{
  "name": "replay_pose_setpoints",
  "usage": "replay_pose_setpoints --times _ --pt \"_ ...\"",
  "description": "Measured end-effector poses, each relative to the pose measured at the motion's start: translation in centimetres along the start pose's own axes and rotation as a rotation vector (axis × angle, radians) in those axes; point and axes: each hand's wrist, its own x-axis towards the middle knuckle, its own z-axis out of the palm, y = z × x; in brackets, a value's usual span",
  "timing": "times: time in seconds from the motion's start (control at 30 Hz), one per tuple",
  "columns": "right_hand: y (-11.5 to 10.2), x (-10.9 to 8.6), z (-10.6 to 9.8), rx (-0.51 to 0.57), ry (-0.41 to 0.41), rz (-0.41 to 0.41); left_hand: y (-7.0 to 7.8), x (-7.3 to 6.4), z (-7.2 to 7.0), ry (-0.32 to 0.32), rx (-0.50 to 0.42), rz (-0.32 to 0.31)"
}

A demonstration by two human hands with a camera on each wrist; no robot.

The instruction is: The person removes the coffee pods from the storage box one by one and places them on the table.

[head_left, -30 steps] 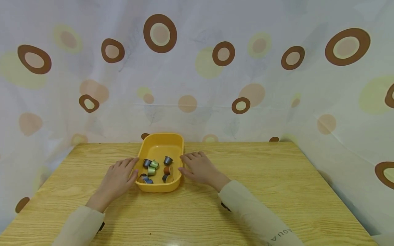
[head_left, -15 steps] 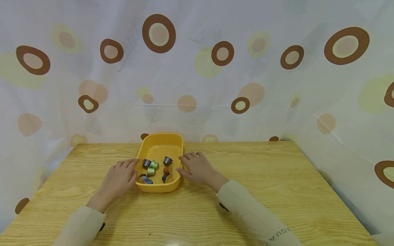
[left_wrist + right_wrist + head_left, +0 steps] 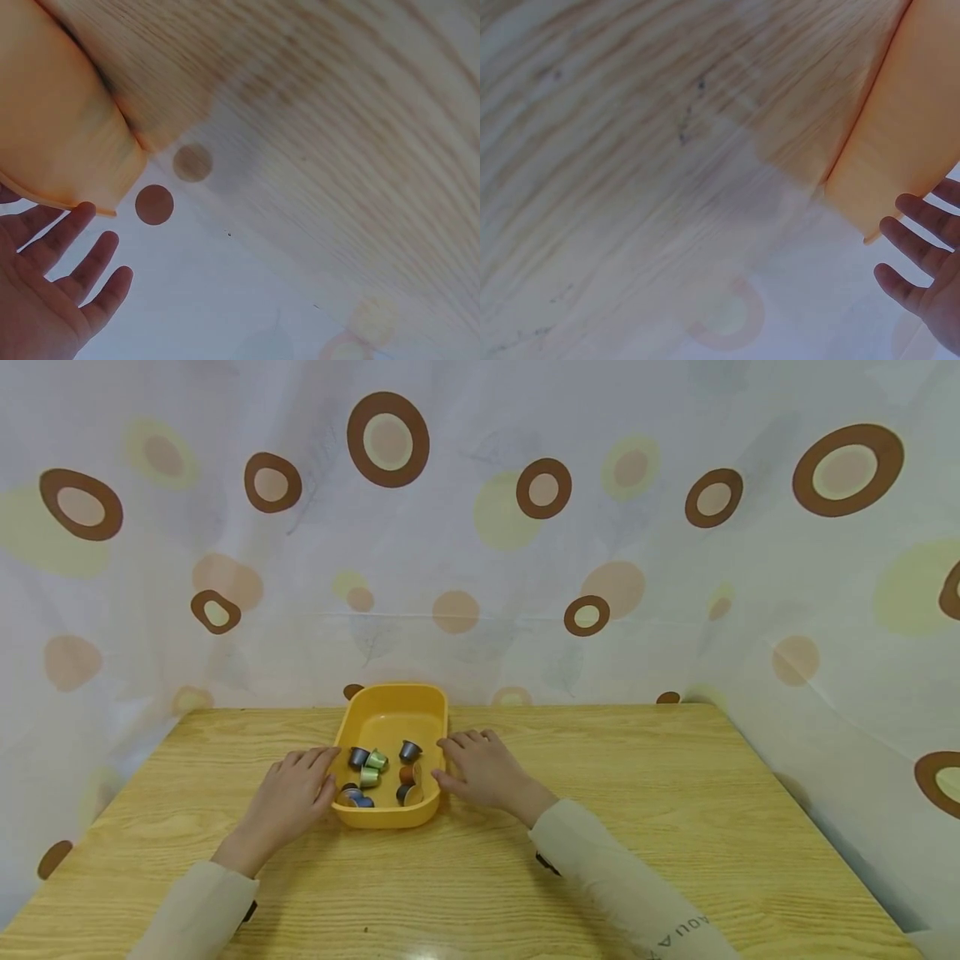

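Observation:
A yellow plastic tub (image 3: 386,818) stands at the back of the table, left of centre in the head view. Inside lie several coffee capsules: dark grey (image 3: 409,751), light green (image 3: 370,777), brown-orange (image 3: 407,774) and blue (image 3: 362,802) among them. My left hand (image 3: 288,797) is at the tub's left rim, fingers loosely extended. At the right rim is my right hand (image 3: 487,777), thumb and fingertips against the edge. Both wrist views show spread fingers beside the tub's outer wall (image 3: 60,112), not wrapped round it.
The wooden table (image 3: 637,827) extends to both sides of the tub and in front of it. Behind it hangs a pale curtain (image 3: 480,560) with brown and peach circles, close to the tub's far end. Another curtain side runs along the right.

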Motion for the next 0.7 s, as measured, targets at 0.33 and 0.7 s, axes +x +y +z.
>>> replay_pose_setpoints --times 0.33,0.7 --pt "0.4 -0.5 -0.2 0.013 0.003 -0.001 0.4 0.1 0.1 0.009 0.008 0.02" --pt "0.7 -1.3 -0.5 0.064 -0.037 0.031 1.2 0.1 0.1 0.019 0.003 0.037"
